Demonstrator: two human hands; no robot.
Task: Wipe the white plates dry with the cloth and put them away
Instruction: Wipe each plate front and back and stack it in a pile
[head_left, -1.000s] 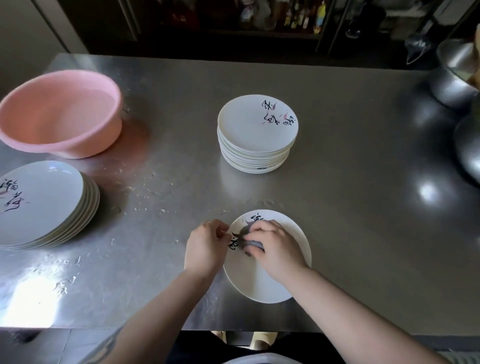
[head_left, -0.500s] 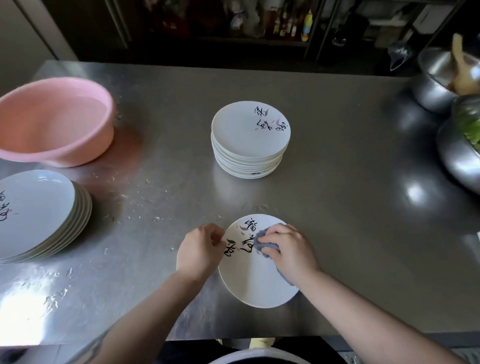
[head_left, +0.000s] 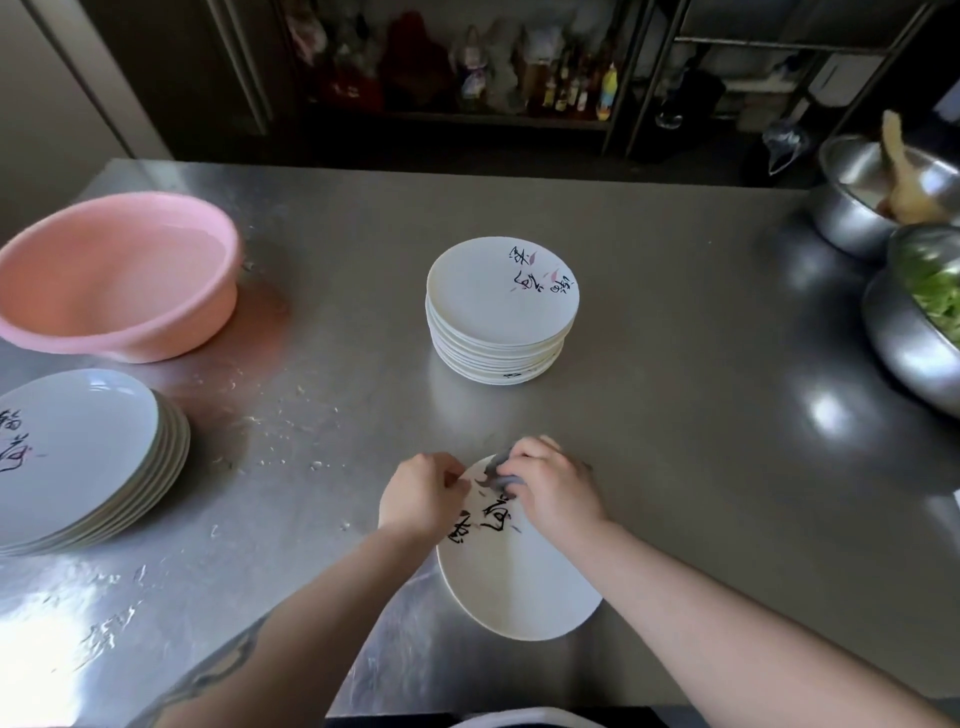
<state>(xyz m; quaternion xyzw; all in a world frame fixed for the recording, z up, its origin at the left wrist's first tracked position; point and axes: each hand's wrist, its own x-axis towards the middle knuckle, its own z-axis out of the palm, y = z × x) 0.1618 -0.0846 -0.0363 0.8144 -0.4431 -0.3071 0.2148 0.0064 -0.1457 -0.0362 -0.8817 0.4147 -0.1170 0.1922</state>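
- White plate (head_left: 511, 577) lies flat on the steel table (head_left: 675, 415), near its front edge; its far rim is under both hands, its near half stretches toward the person.
- Right hand (head_left: 553, 491) has curled fingers around a grey cloth (head_left: 496, 470) and presses it on the far rim; left hand (head_left: 418, 499) pinches the left rim just beside it.
- Central stack of plates (head_left: 501, 312) stands straight beyond the hands; the other stack (head_left: 78, 452) is well apart on the left, so the right hand seems nearer to the central one.
- Most of the cloth is hidden under the fingers; the left stack is cut off by the picture edge.
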